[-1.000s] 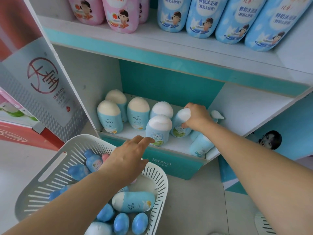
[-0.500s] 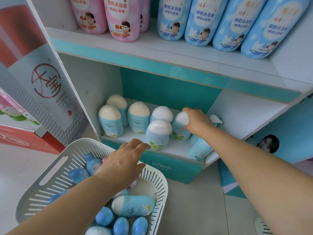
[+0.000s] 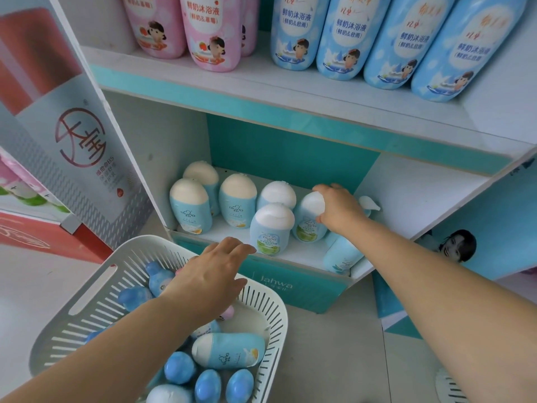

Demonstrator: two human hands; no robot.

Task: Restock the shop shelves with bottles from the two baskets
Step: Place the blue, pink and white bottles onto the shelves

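Shop shelves fill the view, white with teal fronts, above a grey floor (image 3: 334,344). On the top shelf (image 3: 261,74) stand pink bottles (image 3: 213,33) at the left and big blue bottles (image 3: 343,39) at the right.

On the low shelf (image 3: 308,251) stand small bottles (image 3: 190,206), light blue with white or cream caps, in two short rows at the left. The right hand (image 3: 340,209) reaches into this shelf. Its fingers curl over the white cap of one bottle (image 3: 309,225), which stands upright at the right end of the rows, just beside a front bottle (image 3: 271,228). To the right of it a tipped bottle (image 3: 341,254) lies on its side near the shelf's front edge.

On the floor below sits a white basket (image 3: 87,295) with slots in its walls. In it lie round blue bottles (image 3: 178,367), a light blue lying bottle (image 3: 229,350) with a white cap, and a pink thing (image 3: 228,312) mostly hidden. The left hand (image 3: 209,279) hangs over the basket's far side, palm down, fingers straight and a little spread, with nothing in them.

A bit of a second basket (image 3: 449,388) shows at the bottom right.
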